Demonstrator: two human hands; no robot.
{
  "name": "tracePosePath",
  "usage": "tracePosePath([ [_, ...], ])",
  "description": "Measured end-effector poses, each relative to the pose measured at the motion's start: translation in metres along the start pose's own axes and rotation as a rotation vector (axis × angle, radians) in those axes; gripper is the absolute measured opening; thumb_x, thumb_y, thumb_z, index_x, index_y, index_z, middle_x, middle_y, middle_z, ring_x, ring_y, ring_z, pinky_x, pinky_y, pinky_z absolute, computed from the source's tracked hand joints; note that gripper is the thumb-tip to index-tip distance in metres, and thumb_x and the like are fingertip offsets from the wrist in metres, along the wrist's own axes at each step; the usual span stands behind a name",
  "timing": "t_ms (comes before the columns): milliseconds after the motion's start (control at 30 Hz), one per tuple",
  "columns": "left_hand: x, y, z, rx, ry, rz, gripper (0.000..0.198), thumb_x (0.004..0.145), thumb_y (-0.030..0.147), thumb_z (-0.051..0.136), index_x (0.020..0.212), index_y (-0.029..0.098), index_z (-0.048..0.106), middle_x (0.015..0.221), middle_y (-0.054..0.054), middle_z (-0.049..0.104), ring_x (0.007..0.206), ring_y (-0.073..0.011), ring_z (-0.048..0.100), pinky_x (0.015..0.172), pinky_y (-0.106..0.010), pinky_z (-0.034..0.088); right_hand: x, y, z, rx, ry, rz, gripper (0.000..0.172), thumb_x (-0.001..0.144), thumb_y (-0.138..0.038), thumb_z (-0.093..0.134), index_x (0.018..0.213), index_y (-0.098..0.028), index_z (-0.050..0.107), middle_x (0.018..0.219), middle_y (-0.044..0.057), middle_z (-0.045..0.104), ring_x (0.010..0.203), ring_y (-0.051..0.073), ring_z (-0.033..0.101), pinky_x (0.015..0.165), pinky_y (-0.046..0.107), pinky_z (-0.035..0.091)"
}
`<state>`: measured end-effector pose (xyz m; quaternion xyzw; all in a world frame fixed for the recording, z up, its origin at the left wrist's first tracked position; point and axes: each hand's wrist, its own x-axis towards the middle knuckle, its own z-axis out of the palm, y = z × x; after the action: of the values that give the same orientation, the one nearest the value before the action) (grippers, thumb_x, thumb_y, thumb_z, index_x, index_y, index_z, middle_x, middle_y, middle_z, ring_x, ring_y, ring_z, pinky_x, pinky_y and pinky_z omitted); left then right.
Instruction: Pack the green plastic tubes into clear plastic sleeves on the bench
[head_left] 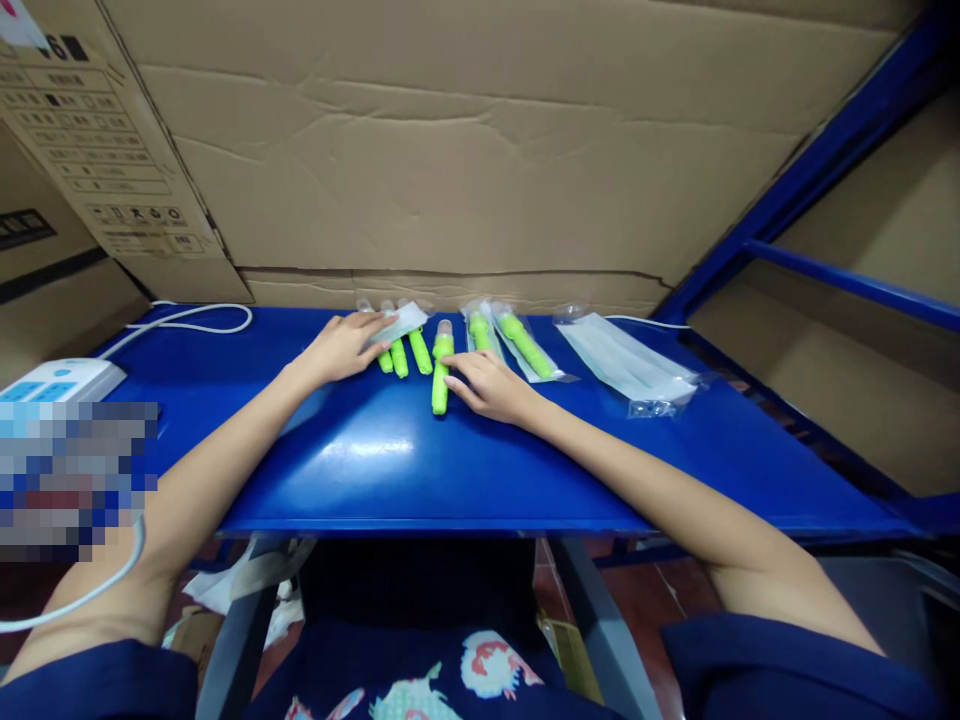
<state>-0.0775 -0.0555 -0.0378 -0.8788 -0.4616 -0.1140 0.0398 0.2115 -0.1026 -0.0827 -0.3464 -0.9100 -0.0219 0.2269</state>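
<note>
Tube (439, 392) looks light, stiff, slick, best pinched mid-barrel; right hand (491, 386) half-curled against it, left hand (346, 345) loosely spread at packet (410, 318), both grips unclear.

cannot see past the bare left hand (341, 350) and the whitish film packet (409, 318) at its fingers to the full lengths of three bright yellow-green plastic tubes (399, 358), nor tell a grip from a light touch. lose the lower end of one bagged yellow-green tube (480, 330) behind the bare right hand (491, 385). lose the white plastic power strip (82, 378) past the left edge of view. cannot identify anything under the coarse grey-blue pixel blocks (67, 480). cannot read the tiny black print on the tan cardboard box (135, 170).
</note>
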Motion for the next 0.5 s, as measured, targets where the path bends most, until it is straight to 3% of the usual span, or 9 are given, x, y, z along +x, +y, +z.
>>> tracePosePath([
  [100,0.002,-0.005,0.008,-0.050,-0.093,0.105,0.050,0.103,0.044,0.040,0.150,0.032,0.052,0.163,-0.009,0.042,0.149,-0.0310,0.041,0.118,-0.053,0.035,0.001,-0.001,-0.005,-0.077,0.012,-0.010,0.045,0.099,-0.015,0.036,0.138,-0.011,0.059,0.135,0.020,0.066,0.120,0.032,0.063,0.100,0.052,0.047],
  [167,0.005,-0.013,0.011,-0.129,-0.115,0.212,0.045,0.101,0.044,0.041,0.137,0.030,0.066,0.156,-0.008,0.051,0.146,-0.0285,0.046,0.120,-0.049,0.035,0.002,0.001,-0.005,-0.157,-0.021,-0.020,0.056,0.090,-0.005,0.039,0.143,-0.010,0.055,0.150,0.020,0.054,0.132,0.035,0.054,0.102,0.055,0.045],
  [233,0.008,-0.020,0.012,-0.222,-0.082,0.295,0.043,0.100,0.046,0.043,0.121,0.025,0.075,0.143,-0.009,0.065,0.137,-0.0261,0.056,0.118,-0.043,0.039,0.002,0.005,-0.005,-0.215,-0.073,-0.017,0.061,0.086,-0.002,0.041,0.145,-0.009,0.054,0.157,0.019,0.046,0.137,0.037,0.048,0.102,0.056,0.045],
  [333,0.008,-0.020,0.011,-0.297,0.022,0.314,0.045,0.099,0.049,0.043,0.110,0.020,0.077,0.121,-0.012,0.075,0.119,-0.0247,0.067,0.110,-0.038,0.047,0.002,0.011,-0.003,-0.237,-0.095,0.014,0.053,0.092,-0.008,0.044,0.143,-0.010,0.056,0.150,0.019,0.054,0.132,0.038,0.051,0.101,0.056,0.046],
  [433,0.006,-0.011,0.009,-0.244,0.078,0.232,0.050,0.097,0.053,0.047,0.122,0.017,0.070,0.130,-0.015,0.070,0.123,-0.0297,0.063,0.110,-0.044,0.046,0.001,0.015,-0.003,-0.224,-0.057,0.012,0.047,0.095,-0.015,0.050,0.141,-0.012,0.059,0.146,0.022,0.055,0.131,0.038,0.052,0.102,0.056,0.046],
  [500,0.003,-0.003,0.009,-0.174,0.032,0.171,0.060,0.093,0.058,0.053,0.137,0.018,0.061,0.144,-0.016,0.060,0.134,-0.0347,0.055,0.111,-0.050,0.043,-0.001,0.016,-0.003,-0.218,-0.029,-0.007,0.044,0.095,-0.016,0.054,0.139,-0.016,0.063,0.153,0.022,0.046,0.138,0.039,0.047,0.104,0.057,0.044],
])
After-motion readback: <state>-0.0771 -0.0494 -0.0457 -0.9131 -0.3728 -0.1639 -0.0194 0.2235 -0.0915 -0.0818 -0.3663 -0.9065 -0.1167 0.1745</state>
